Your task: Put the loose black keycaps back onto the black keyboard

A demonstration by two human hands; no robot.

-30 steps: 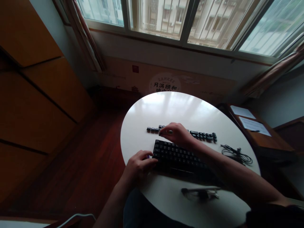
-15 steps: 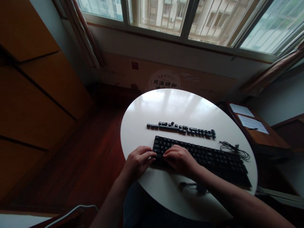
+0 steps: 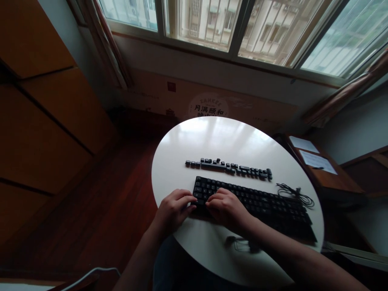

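A black keyboard [image 3: 260, 204] lies across a round white table [image 3: 218, 139]. My left hand [image 3: 173, 209] rests at the keyboard's left end, fingers curled against its corner. My right hand [image 3: 226, 208] is beside it, fingertips pressed on the keys at the lower left of the keyboard; whether it pinches a keycap I cannot tell. A row of loose black keycaps [image 3: 230, 166] lies on the table just beyond the keyboard. The keyboard's coiled cable [image 3: 295, 194] sits at its right end.
A dark wire tool [image 3: 239, 242] lies on the table under my right forearm. A wooden side table with papers [image 3: 313, 161] stands at the right. Wooden cabinets [image 3: 45, 121] stand at the left, a window [image 3: 230, 24] ahead, and a white cord [image 3: 91, 275] lies at the lower left.
My right hand came back from the row of loose keycaps to the keyboard's lower left keys beside my left hand. The left hand stayed at the keyboard's left end.
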